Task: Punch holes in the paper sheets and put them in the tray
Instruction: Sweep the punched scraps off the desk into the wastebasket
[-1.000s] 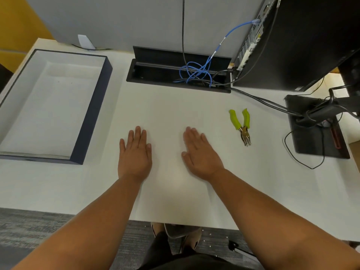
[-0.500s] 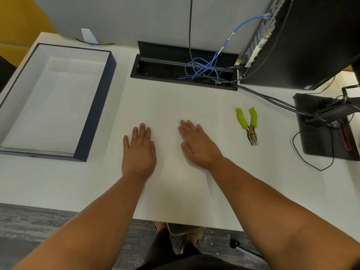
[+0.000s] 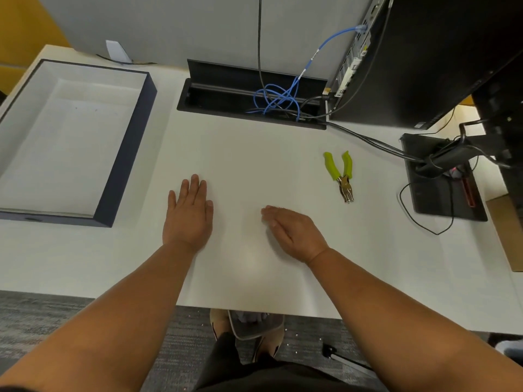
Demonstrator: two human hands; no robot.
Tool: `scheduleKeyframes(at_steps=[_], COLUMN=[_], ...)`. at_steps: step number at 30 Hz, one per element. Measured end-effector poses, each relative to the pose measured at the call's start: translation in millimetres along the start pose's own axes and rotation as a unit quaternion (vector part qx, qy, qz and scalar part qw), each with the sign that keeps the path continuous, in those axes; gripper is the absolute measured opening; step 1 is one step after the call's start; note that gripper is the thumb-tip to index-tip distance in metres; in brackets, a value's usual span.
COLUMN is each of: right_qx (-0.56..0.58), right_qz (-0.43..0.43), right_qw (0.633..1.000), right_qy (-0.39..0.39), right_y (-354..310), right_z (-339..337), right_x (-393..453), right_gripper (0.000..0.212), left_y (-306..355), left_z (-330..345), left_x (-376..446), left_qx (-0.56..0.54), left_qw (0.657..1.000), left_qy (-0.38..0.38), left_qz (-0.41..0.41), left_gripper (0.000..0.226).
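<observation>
White paper sheets [image 3: 249, 267] lie in the middle of the white desk, their near edge hanging a little over the desk's front. My left hand [image 3: 187, 216] rests flat on the paper's left part, fingers straight and holding nothing. To its right, my right hand [image 3: 294, 233] is on the paper too, tipped up onto its outer edge with the fingers loosely bent and nothing in it. A hole punch [image 3: 341, 174] with lime-green handles and a metal nose lies on the desk, beyond and right of my right hand. The tray [image 3: 124, 154], dark blue outside and white inside, stands at the left.
A black cable recess [image 3: 226, 91] with a tangle of blue cable sits at the back of the desk. A black monitor [image 3: 441, 58] and its stand base [image 3: 441, 193] with trailing wires fill the right side. A grey partition closes the back.
My right hand has pulled back toward me and turned from flat onto its edge, fingers bending. My left hand has stayed flat on the paper.
</observation>
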State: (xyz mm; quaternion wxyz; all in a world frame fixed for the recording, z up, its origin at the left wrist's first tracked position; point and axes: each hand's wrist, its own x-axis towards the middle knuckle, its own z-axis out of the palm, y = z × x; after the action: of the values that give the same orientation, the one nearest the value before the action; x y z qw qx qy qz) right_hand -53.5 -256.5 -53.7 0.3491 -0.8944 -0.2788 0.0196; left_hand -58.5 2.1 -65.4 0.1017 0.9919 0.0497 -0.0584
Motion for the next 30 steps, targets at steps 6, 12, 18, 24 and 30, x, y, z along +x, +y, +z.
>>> scheduleKeyframes(at_steps=[6, 12, 18, 24, 30], right_qx=[0.023, -0.05, -0.09, -0.087, -0.085], right_qz=[0.147, 0.089, -0.015, -0.06, -0.042], right_qw=[0.989, 0.99, 0.984, 0.981, 0.983], right_qy=[0.029, -0.094, -0.154, -0.165, -0.158], right_y=[7, 0, -7, -16, -27], right_z=[-10, 7, 22, 25, 29], right_x=[1, 9, -3, -35, -56], right_gripper=[0.051, 0.059, 0.062, 0.055, 0.054], left_y=[4, 11, 17, 18, 16], left_z=[2, 6, 10, 12, 11], left_x=[-27, -51, -74, -89, -91], left_qx=[0.007, 0.012, -0.001, -0.023, -0.04], left_qw=[1.0, 0.999, 0.999, 0.999, 0.997], left_qy=[-0.004, -0.004, 0.003, 0.012, 0.018], left_qz=[0.03, 0.034, 0.035, 0.044, 0.068], left_gripper=[0.057, 0.058, 0.063, 0.062, 0.06])
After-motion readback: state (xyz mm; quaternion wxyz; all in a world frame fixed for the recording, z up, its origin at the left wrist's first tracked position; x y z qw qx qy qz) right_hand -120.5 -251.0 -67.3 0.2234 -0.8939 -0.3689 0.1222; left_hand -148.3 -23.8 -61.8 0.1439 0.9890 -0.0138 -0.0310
